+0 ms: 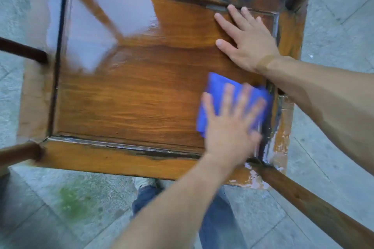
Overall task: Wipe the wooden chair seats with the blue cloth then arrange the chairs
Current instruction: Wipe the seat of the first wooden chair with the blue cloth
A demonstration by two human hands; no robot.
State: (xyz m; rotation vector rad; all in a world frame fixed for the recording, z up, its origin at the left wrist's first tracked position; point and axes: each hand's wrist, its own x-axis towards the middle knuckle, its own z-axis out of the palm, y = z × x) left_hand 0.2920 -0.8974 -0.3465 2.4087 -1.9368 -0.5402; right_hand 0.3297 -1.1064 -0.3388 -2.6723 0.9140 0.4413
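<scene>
1. Hands: our left hand [228, 123] presses the blue cloth [217, 95] flat, fingers spread, on the near right part of the wooden chair seat [129, 91], to wipe it.
2. Our right hand [245, 40] lies flat, released, probably steadying the chair.
3. We find no readable writing.

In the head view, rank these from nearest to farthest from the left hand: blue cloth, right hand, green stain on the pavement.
Measured from the left hand:
1. Blue cloth: directly beneath its flat fingers, on the seat's right side.
2. Right hand: farther up the seat, palm flat near the back right corner.
3. Green stain: on the pavement, lower left, beyond the chair's front edge.
</scene>
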